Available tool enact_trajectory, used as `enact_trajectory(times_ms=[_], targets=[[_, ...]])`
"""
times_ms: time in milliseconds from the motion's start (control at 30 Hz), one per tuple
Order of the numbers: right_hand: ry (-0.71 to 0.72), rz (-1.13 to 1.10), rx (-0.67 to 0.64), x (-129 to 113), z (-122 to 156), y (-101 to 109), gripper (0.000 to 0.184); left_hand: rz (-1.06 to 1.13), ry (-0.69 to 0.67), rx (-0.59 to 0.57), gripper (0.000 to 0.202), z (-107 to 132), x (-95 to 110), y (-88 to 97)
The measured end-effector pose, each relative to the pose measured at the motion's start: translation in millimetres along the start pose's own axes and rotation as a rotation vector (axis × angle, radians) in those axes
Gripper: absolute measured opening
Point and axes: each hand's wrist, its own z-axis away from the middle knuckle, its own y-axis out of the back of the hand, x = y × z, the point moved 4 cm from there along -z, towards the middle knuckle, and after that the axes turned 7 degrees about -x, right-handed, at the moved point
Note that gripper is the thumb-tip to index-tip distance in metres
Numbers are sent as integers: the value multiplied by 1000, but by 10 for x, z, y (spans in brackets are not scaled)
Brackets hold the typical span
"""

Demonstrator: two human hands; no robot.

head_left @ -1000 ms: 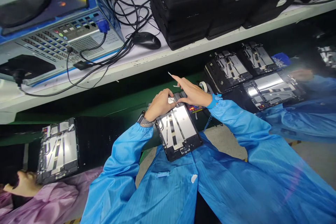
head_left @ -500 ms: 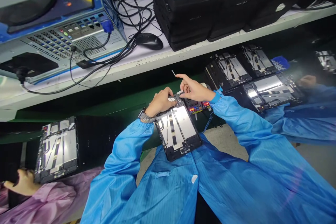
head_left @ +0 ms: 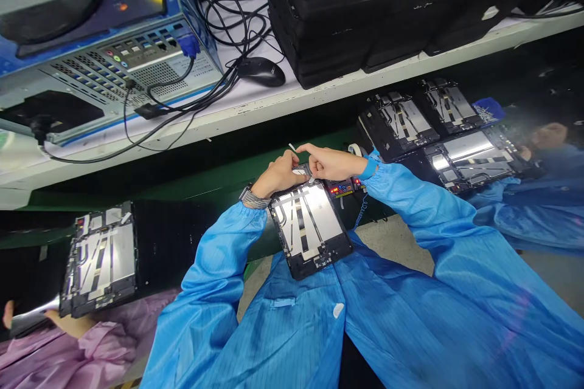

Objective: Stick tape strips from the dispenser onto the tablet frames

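Observation:
An opened tablet (head_left: pixel 314 225) with bare metal battery plates and black ribbon cables lies tilted, its lower end by my lap. My left hand (head_left: pixel 279 175) is closed over its upper left end, fingers bent onto the parts there. Alongside, my right hand (head_left: pixel 332 164) has its fingers curled, and its index fingertip reaches across to my left fingers. A small white strip (head_left: pixel 292 148) sticks out at that fingertip. A small pale tab (head_left: pixel 312 180) shows on the tablet under my right hand. What lies beneath both hands is partly hidden.
Several opened tablets (head_left: pixel 406 121) lie at the right, near a blue container (head_left: pixel 489 109). Devices with red digits (head_left: pixel 338 189) stand behind my tablet. A computer case (head_left: pixel 137 67), mouse (head_left: pixel 262 72) and black stacks (head_left: pixel 337 24) fill the shelf. Co-workers' sleeves (head_left: pixel 109 340) flank me.
My right hand has moved left and down with the white strip, its index fingertip now meeting my left fingers. At the left, a co-worker's hand has shifted behind another tablet.

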Motion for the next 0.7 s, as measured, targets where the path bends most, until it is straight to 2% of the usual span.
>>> enact_trajectory(times_ms=[200, 400, 567, 700], targets=[[-74, -2, -32, -45, 30, 13, 76, 16, 29, 11, 52, 29, 35, 11], [-171, 138, 53, -45, 36, -81, 84, 0, 25, 11, 51, 4, -5, -5], [-261, 252, 54, -173, 43, -131, 89, -11, 31, 11, 51, -6, -5, -13], [-280, 362, 61, -290, 37, -139, 95, -29, 40, 4, 49, -13, 3, -22]])
